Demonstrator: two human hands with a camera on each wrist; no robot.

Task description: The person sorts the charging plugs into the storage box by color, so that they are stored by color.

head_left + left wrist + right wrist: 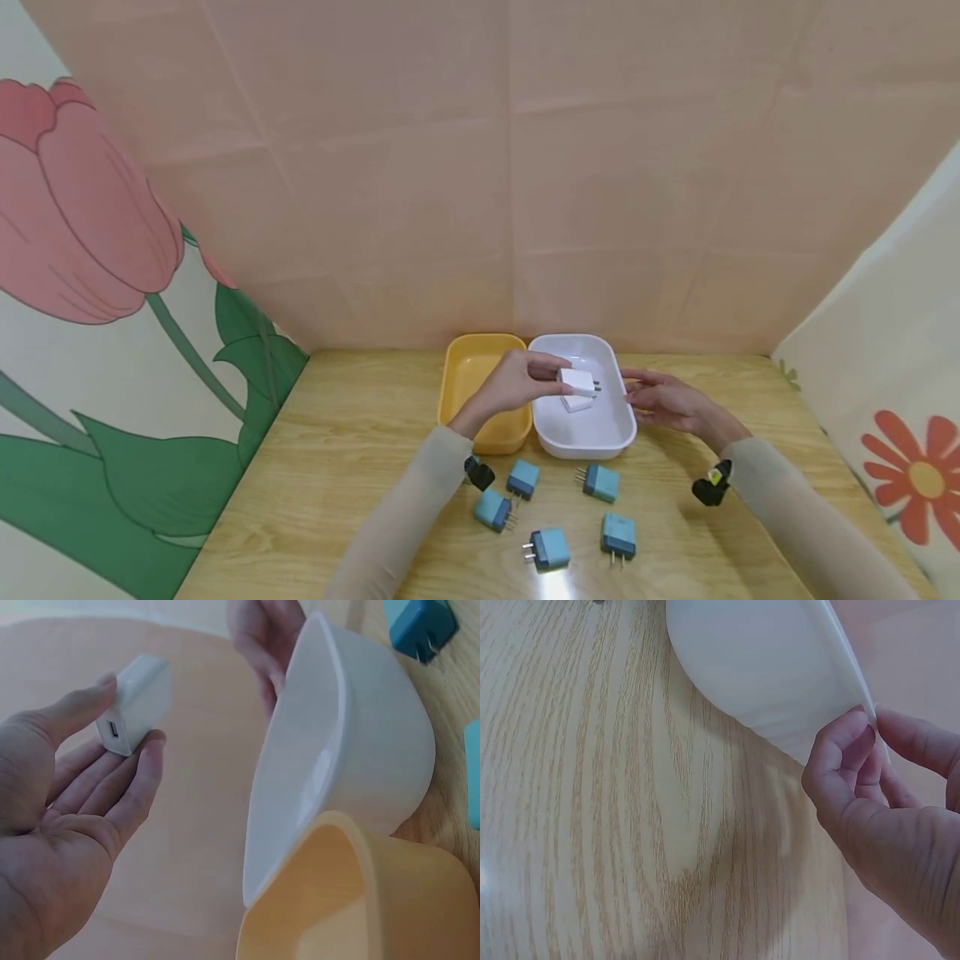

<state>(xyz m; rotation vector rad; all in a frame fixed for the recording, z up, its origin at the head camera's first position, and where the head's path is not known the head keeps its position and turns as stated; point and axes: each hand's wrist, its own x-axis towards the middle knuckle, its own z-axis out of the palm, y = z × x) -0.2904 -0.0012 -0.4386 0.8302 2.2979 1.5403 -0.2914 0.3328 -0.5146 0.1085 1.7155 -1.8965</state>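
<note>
My left hand [519, 382] pinches a white USB wall charger [577, 382] between thumb and fingers, above the white plastic tray [551, 435]. Its prongs point right in the head view. The USB port of the held charger [135, 705] faces the left wrist camera. Below it, another white charger [576, 405] lies on the tray's floor, partly covered by the held one. At the tray's right side, my right hand [671, 403] grips the rim; the right wrist view shows thumb and curled fingertips against the rim of the tray [780, 667].
A yellow tray [447, 392] stands directly left of the white one, partly behind my left hand. Several blue wall chargers [551, 547] lie scattered on the wooden table [337, 483] in front of the trays. A pinkish cloth backdrop [420, 208] rises behind.
</note>
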